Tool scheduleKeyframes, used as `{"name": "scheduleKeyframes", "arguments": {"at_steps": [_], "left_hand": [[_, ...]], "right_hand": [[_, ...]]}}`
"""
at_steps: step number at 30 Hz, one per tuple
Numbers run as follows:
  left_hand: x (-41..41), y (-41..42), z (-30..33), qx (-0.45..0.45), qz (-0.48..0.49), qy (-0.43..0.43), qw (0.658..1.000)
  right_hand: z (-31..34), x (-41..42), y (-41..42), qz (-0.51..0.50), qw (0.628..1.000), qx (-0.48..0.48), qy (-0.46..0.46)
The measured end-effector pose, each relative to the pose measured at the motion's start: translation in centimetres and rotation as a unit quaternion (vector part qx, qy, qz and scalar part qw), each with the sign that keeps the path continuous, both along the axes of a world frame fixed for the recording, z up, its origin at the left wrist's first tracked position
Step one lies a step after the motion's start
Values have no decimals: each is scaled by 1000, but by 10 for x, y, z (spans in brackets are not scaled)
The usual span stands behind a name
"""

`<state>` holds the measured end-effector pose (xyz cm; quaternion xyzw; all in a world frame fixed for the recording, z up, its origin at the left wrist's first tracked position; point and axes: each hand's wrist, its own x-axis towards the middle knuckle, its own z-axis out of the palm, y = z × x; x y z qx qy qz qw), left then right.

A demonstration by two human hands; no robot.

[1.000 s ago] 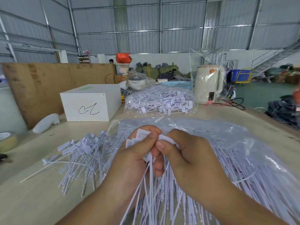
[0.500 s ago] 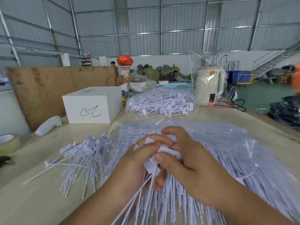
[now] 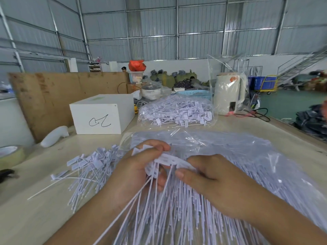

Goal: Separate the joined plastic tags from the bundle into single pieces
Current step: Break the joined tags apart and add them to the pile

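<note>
Peeling one tag off cleanly should mean bracing the strip point(image 3: 168, 159) with the left hand point(image 3: 134, 167) while the right hand point(image 3: 208, 175) bends sideways. Both grips are curled tight, pinching the strip's heads, held above the bagged bundle point(image 3: 230, 156) on the worktop point(image 3: 35, 218).

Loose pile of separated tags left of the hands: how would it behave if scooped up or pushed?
The separated tags would probably scatter rather than move together: they lie fanned and crisscrossed. Each looks light and thin, with a long tail that likely flexes. Tails may snag one another, since several overlap on the table.
</note>
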<state>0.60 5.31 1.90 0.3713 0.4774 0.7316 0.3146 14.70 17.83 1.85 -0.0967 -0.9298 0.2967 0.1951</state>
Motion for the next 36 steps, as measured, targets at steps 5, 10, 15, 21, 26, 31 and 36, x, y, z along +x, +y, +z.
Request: {"name": "scheduleKeyframes", "arguments": {"at_steps": [5, 10, 15, 21, 26, 31, 36], "left_hand": [[0, 2, -9, -61, -54, 46, 996], [8, 4, -15, -38, -58, 85, 994], [10, 0, -7, -17, -78, 48, 996], [6, -2, -7, -33, -86, 14, 996], [5, 2, -9, -44, -87, 26, 995], [11, 6, -9, 31, -47, 2, 998], [18, 8, -11, 67, -21, -85, 994]], "right_hand": [[-5, -3, 3, 14, 1000, -4, -1], [-4, -1, 4, 16, 999, -45, 9], [1, -2, 1, 32, 999, -43, 8], [0, 1, 2, 29, 998, -61, -4], [3, 0, -4, 34, 998, -42, -21], [2, -3, -14, -16, 999, -12, 27], [-2, -10, -31, -61, 994, -6, 94]]}}
